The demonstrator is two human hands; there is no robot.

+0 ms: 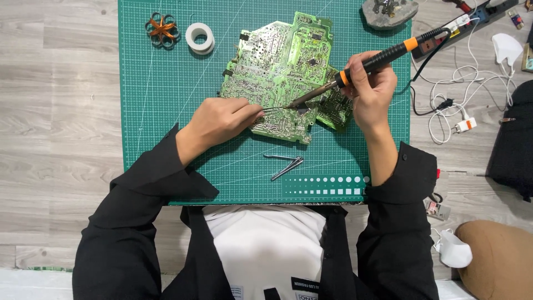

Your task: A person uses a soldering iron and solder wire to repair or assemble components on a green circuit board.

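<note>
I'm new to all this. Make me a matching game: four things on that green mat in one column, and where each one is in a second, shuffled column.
Things:
1. soldering iron
2. white tape roll
3. spare tweezers
4. copper coil

Places:
A. lying loose below the circuit board
B. top left corner of the mat
C. in the right hand
D. just right of the copper coil

Pairs: 1-C, 2-D, 3-A, 4-B

Two circuit boards (277,72), two tweezers (286,165)
</note>
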